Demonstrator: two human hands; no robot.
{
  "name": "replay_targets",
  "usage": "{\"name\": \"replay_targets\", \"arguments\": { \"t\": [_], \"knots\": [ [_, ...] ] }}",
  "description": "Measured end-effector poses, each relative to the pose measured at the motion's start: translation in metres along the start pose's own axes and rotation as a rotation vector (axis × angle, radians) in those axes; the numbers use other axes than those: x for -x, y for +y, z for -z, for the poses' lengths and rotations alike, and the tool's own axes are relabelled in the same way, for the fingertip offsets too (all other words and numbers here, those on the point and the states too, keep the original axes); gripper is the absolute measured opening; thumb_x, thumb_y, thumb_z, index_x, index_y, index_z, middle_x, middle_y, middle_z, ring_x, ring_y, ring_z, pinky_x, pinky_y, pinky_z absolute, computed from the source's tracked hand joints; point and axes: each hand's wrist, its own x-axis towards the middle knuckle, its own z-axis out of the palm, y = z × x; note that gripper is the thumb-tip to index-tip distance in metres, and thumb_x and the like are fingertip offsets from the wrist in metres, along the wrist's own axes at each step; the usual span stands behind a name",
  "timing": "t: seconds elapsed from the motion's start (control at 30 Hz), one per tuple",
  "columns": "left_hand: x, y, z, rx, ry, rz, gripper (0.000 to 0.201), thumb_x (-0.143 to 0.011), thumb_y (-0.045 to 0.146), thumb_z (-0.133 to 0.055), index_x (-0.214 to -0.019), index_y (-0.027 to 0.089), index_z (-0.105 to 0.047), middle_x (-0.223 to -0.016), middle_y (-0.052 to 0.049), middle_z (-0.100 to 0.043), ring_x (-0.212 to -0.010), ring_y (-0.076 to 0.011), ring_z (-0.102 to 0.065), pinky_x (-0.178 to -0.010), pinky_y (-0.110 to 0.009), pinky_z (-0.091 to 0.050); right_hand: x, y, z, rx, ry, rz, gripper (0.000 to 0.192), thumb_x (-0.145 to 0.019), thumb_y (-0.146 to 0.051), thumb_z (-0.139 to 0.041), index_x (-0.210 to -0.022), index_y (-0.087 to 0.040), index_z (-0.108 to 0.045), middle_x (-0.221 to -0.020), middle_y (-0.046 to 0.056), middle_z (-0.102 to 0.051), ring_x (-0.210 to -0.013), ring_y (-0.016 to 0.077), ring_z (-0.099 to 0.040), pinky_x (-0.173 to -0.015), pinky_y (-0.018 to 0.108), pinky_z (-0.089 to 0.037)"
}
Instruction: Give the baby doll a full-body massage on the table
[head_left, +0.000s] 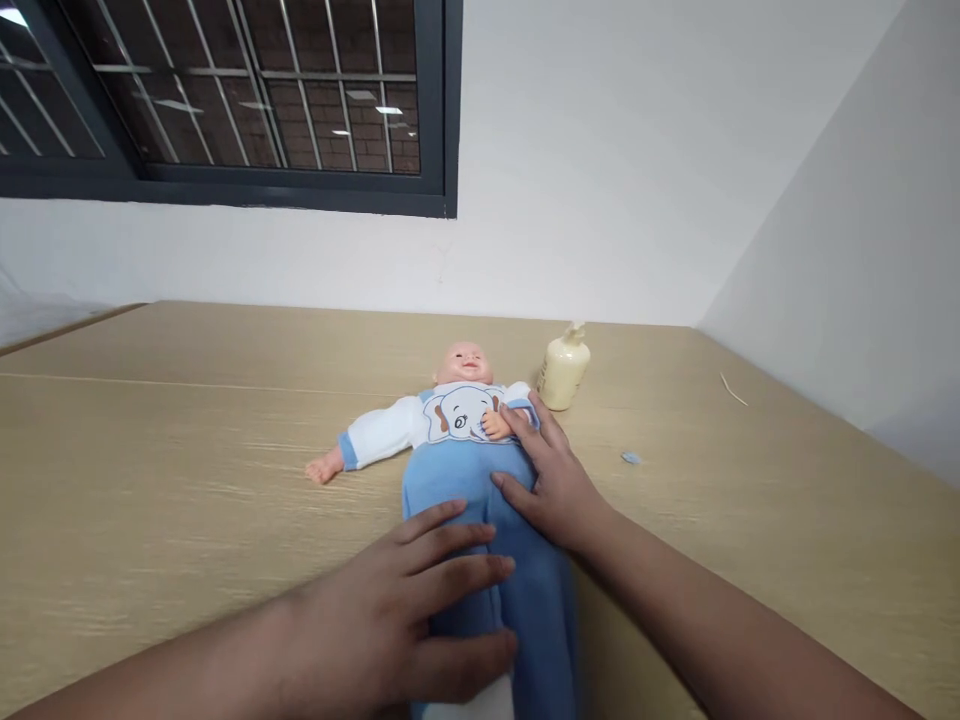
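The left hand [442,600], fingers spread, was over the doll's [465,362] trousers [450,470], while the right hand [559,485], fingers loosely extended, rested at the doll's side near the bottle [564,374].

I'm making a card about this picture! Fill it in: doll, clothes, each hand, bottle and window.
doll: lying face up on the table, one arm stretched out, one bent
clothes: white top with blue cuffs and elephant picture; blue trousers
left hand: fingers spread over the trousers
right hand: fingers at the doll's bent arm, thumb over the trousers
bottle: cream, upright, right of the doll's head
window: dark frame, with bars
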Motion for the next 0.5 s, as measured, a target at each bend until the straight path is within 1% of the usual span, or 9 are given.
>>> {"name": "replay_targets", "arguments": {
  "t": [0.07,0.13,0.17,0.23,0.3,0.33,0.4,0.5],
  "knots": [
    [-0.002,0.003,0.003,-0.007,0.066,-0.006,0.035,-0.086,0.03,-0.07,-0.121,0.028,-0.067,-0.124,-0.008,-0.07,-0.128,-0.0262,-0.059,-0.117,-0.051,-0.041,0.0,-0.002,0.001,0.022,-0.017,-0.004,0.081,-0.086,-0.043,-0.067,-0.158,-0.035,-0.03,-0.17,0.005,-0.008,-0.156,0.0336,-0.013,-0.122,0.054,-0.029],
    [0.0,0.001,0.006,0.018,0.127,0.013,0.028,-0.092,0.033,-0.065,-0.118,0.026,-0.068,-0.118,-0.007,-0.072,-0.126,-0.0239,-0.06,-0.116,-0.047,-0.044,0.0,-0.003,0.002,0.042,-0.038,-0.012,0.078,-0.087,-0.042,-0.066,-0.157,-0.035,-0.032,-0.17,0.005,-0.007,-0.156,0.0335,-0.013,-0.122,0.054,-0.029],
    [0.002,-0.002,0.007,0.032,0.164,0.036,0.027,-0.094,0.032,-0.061,-0.119,0.024,-0.067,-0.119,-0.009,-0.071,-0.128,-0.0246,-0.058,-0.115,-0.047,-0.045,0.0,-0.003,0.002,0.051,-0.045,-0.012,0.077,-0.087,-0.042,-0.065,-0.156,-0.035,-0.033,-0.17,0.005,-0.005,-0.156,0.0338,-0.013,-0.122,0.054,-0.029],
    [0.009,-0.013,0.007,0.051,0.249,0.111,0.029,-0.096,0.03,-0.055,-0.122,0.022,-0.065,-0.13,-0.013,-0.064,-0.133,-0.0276,-0.054,-0.111,-0.048,-0.048,0.001,-0.002,0.003,0.067,-0.057,0.002,0.075,-0.086,-0.041,-0.066,-0.155,-0.036,-0.036,-0.171,0.004,-0.001,-0.156,0.0349,-0.013,-0.121,0.054,-0.03],
    [0.015,-0.029,0.005,0.038,0.324,0.234,0.029,-0.096,0.026,-0.056,-0.124,0.024,-0.064,-0.14,-0.013,-0.057,-0.134,-0.0287,-0.053,-0.109,-0.048,-0.049,0.0,-0.001,0.003,0.078,-0.067,0.029,0.075,-0.085,-0.039,-0.068,-0.154,-0.037,-0.038,-0.171,0.003,0.0,-0.156,0.036,-0.012,-0.12,0.055,-0.031],
    [0.018,-0.037,0.002,0.031,0.343,0.292,0.029,-0.094,0.024,-0.059,-0.123,0.026,-0.064,-0.143,-0.012,-0.055,-0.133,-0.0285,-0.054,-0.109,-0.048,-0.049,0.0,-0.001,0.003,0.081,-0.066,0.045,0.075,-0.084,-0.038,-0.068,-0.153,-0.037,-0.039,-0.171,0.002,0.0,-0.156,0.0364,-0.012,-0.12,0.056,-0.031],
    [0.021,-0.052,-0.005,0.046,0.353,0.361,0.03,-0.093,0.023,-0.062,-0.122,0.027,-0.065,-0.146,-0.012,-0.052,-0.132,-0.0282,-0.055,-0.109,-0.047,-0.049,0.0,-0.001,0.002,0.08,-0.055,0.077,0.074,-0.084,-0.034,-0.068,-0.153,-0.036,-0.041,-0.171,0.003,0.0,-0.156,0.0362,-0.012,-0.121,0.056,-0.029],
    [0.022,-0.066,-0.017,0.121,0.364,0.4,0.034,-0.091,0.025,-0.065,-0.125,0.026,-0.064,-0.147,-0.014,-0.051,-0.133,-0.0291,-0.055,-0.109,-0.048,-0.05,0.0,-0.002,0.002,0.063,-0.03,0.098,0.072,-0.083,-0.031,-0.068,-0.151,-0.034,-0.044,-0.17,0.004,-0.005,-0.156,0.0355,-0.012,-0.121,0.057,-0.027]
  ]
}}
